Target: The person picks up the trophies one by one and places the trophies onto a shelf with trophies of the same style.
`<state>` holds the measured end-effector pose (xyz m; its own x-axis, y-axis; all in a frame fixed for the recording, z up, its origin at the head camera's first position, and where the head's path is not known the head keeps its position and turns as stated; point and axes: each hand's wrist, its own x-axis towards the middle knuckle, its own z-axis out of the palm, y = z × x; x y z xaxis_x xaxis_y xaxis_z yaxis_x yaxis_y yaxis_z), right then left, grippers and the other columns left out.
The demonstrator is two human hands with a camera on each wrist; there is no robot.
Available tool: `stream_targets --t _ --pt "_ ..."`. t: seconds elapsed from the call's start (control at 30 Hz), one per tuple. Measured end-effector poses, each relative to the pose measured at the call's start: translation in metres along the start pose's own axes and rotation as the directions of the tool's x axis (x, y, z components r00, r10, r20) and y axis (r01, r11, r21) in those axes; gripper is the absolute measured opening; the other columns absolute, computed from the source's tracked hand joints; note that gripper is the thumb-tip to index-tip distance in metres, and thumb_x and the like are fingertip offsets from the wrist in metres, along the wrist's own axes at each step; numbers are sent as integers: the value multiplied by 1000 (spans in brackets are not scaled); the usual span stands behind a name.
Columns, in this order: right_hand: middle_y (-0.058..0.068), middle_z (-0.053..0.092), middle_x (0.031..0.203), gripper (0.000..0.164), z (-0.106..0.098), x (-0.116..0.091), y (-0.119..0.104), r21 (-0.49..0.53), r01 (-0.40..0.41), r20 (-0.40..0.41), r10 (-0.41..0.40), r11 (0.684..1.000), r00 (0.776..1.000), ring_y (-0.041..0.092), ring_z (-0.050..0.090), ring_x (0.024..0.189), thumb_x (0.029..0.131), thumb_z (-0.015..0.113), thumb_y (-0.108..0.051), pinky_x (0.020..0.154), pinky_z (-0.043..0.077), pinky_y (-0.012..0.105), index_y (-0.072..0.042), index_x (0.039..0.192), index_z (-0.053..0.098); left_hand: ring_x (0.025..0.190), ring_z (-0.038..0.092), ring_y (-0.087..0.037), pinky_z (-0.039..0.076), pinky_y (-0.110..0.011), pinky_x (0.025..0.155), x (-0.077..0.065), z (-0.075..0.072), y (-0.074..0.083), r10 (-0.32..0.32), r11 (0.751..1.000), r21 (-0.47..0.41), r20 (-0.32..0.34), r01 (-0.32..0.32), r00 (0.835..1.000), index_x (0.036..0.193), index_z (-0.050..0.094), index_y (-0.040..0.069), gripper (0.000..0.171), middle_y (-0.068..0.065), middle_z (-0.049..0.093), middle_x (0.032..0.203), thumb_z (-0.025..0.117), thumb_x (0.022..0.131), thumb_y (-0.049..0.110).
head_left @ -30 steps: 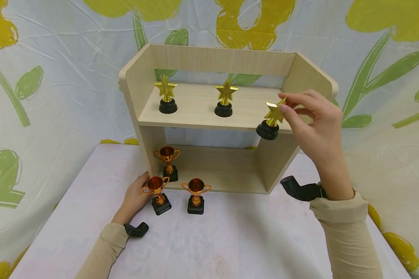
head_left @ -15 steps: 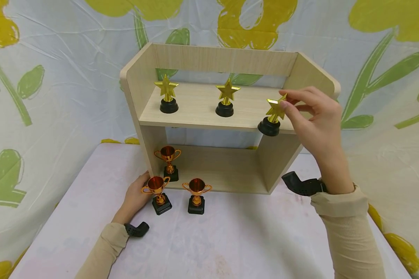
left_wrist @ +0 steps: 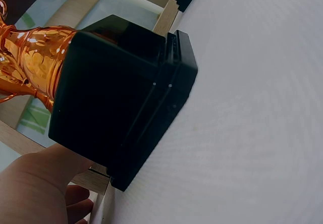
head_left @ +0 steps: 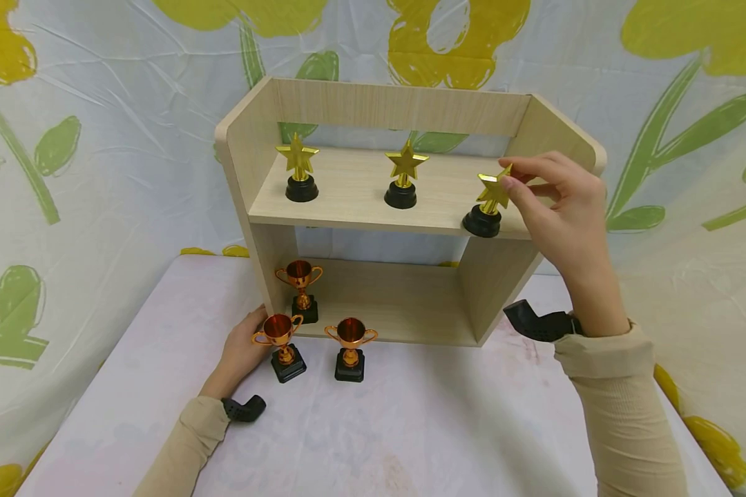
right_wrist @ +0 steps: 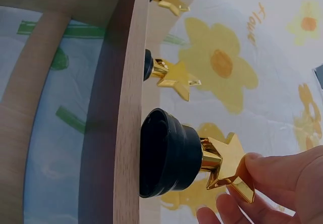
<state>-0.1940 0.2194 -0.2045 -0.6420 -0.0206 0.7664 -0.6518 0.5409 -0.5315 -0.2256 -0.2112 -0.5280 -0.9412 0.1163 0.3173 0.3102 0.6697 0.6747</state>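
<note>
My right hand (head_left: 562, 207) pinches a gold star trophy (head_left: 492, 193) by its star, between thumb and fingers. Its round black base (right_wrist: 171, 153) is slightly tilted, right at the front edge of the upper shelf board. Two matching star trophies, one at the left (head_left: 298, 166) and one in the middle (head_left: 403, 172), stand upright on that board. My left hand (head_left: 239, 352) grips the lower left side panel of the wooden shelf (head_left: 404, 300); some fingers are hidden. Close by it, a bronze cup trophy (head_left: 280, 338) on a square black base (left_wrist: 116, 93) stands on the table.
A second bronze cup trophy (head_left: 351, 345) stands on the table in front of the shelf. Another cup trophy (head_left: 301, 283) is at the left of the lower compartment. A flower-patterned cloth (head_left: 130, 138) hangs behind the white-covered table (head_left: 373, 435).
My right hand has raised the star trophy slightly and brought it a little to the right, its base now less tilted at the board's edge. The left hand stays in place.
</note>
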Motion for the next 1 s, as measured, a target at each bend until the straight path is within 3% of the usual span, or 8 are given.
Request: stream_targets --t 0.67,1.0 --pt "-9 68 95 19 2 6 15 67 -91 -4 91 994 996 9 63 88 89 69 2 75 50 12 4 106 74 131 48 -43 37 -60 107 -1 -1 -1 -5 1000 -11 3 5 1000 133 60 5 47 -21 51 144 68 90 23" --pt "-8 67 98 19 13 6 26 109 -108 -75 117 988 990 6 63 89 92 65 3 82 52 14 10 107 71 131 48 -43 37 -61 106 -1 -1 -1 -5 1000 -18 9 5 1000 133 59 5 48 -21 50 145 68 90 22"
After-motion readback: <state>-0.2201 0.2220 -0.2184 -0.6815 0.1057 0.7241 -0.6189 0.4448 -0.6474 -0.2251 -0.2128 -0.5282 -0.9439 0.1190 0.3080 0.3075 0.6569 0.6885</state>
